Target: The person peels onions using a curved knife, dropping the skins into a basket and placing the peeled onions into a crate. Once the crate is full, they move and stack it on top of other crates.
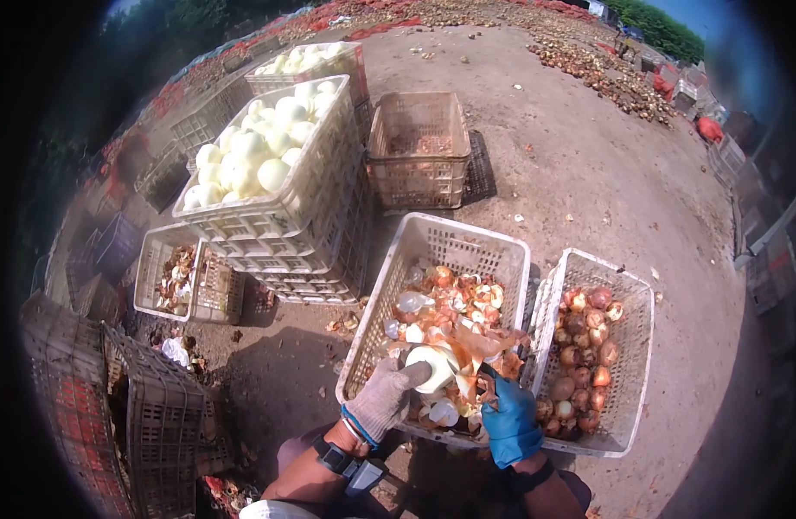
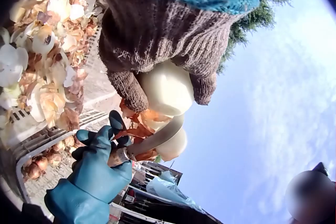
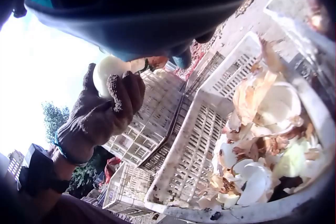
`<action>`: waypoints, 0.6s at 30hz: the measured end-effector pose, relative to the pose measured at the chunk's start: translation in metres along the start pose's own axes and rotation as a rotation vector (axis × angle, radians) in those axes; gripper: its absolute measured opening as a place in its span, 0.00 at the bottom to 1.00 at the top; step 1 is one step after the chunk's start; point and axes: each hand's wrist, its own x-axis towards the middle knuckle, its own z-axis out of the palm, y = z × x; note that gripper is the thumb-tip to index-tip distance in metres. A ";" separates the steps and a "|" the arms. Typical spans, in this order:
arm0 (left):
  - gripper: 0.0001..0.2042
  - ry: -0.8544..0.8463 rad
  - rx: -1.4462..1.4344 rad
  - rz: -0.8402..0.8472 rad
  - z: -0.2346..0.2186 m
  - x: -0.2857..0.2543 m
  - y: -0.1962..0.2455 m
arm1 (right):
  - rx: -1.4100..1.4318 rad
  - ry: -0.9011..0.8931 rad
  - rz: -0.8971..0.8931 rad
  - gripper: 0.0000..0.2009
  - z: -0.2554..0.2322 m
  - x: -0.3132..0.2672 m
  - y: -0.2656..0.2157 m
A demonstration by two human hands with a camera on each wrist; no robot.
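A peeled white onion [image 1: 432, 368] is gripped in the gloved left hand [image 1: 387, 396], above a crate [image 1: 363, 346] of skins. In the left wrist view the left hand [image 2: 163, 40] holds the onion [image 2: 167, 88] between thumb and fingers. The right hand [image 2: 94, 176], in a blue glove, curls round the handle of a knife whose curved blade [image 2: 160, 136] lies against the onion's lower side, with brown skin and a pale piece beside it. In the head view the right hand [image 1: 510, 419] is just right of the onion. The right wrist view hides most of the right hand's fingers.
A crate [image 1: 644, 372] of unpeeled onions stands at the right. Stacked crates [image 1: 285, 216] topped with peeled onions stand at the upper left, beside a brown crate [image 1: 419, 169]. More crates [image 1: 160, 415] are at the lower left.
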 end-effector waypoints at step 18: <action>0.28 0.122 0.619 0.277 0.014 -0.004 0.009 | 0.689 -0.128 0.655 0.12 0.013 -0.009 0.007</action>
